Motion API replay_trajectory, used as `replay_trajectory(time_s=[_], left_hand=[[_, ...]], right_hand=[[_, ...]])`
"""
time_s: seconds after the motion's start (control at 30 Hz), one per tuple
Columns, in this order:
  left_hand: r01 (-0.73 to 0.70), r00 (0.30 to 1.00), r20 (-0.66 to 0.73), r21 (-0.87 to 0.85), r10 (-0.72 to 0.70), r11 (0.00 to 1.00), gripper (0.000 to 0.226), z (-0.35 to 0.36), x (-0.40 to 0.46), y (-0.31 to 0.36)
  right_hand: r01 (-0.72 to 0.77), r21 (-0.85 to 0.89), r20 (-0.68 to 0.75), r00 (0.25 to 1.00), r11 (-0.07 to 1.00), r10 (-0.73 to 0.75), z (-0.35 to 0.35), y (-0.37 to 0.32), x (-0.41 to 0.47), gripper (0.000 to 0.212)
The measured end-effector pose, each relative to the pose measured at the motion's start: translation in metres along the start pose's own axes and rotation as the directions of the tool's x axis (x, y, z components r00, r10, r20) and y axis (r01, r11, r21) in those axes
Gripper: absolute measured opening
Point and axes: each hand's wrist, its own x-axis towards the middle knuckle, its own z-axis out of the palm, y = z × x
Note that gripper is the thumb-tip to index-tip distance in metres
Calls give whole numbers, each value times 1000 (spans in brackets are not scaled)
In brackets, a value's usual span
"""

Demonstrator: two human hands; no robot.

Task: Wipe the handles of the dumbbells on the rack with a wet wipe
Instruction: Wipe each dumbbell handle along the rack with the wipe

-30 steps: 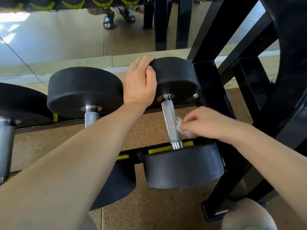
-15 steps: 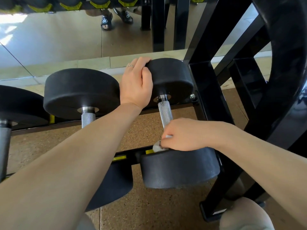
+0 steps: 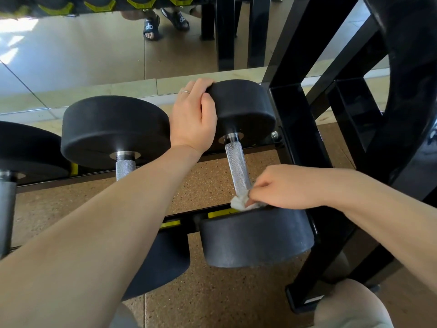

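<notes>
**Wiping the rightmost handle, near end**

My right hand (image 3: 281, 188) pinches the wet wipe (image 3: 240, 201) against the handle (image 3: 237, 169) just above the near head. Farther off, my left hand (image 3: 192, 119) clasps the far head (image 3: 243, 107). The neighbouring dumbbell handle (image 3: 125, 169) looks untouched, I judge.

Black rack (image 3: 299, 129) carries three black dumbbells (image 3: 238, 166) on its rails.

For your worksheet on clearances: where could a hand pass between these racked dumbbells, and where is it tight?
Open: between the two rails, left of the knurled handle, over cork floor. Tight: right of it, against the rack upright; the near end, where the right hand presses the wipe.
</notes>
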Motion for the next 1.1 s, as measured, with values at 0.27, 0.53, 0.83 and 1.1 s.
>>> replay_trajectory(time_s=[0.27,0.53,0.83,1.1], left_hand=[[-7,1000,-15,-20,7,1000,45,1,-1,0],[-7,1000,-19,-17,7,1000,47,2,-1,0],[-7,1000,-20,1,7,1000,47,2,-1,0],[-23,1000,-13,-19,22,1000,42,1,0,-1]], right_hand=[[-135,245,33,991,960,131,9,20,13,37],[-121,141,76,991,983,112,10,11,14,40],[132,-204,-117,980,970,-158,11,-31,27,22],[-47,-347,-68,997,937,24,1,-17,16,26]])
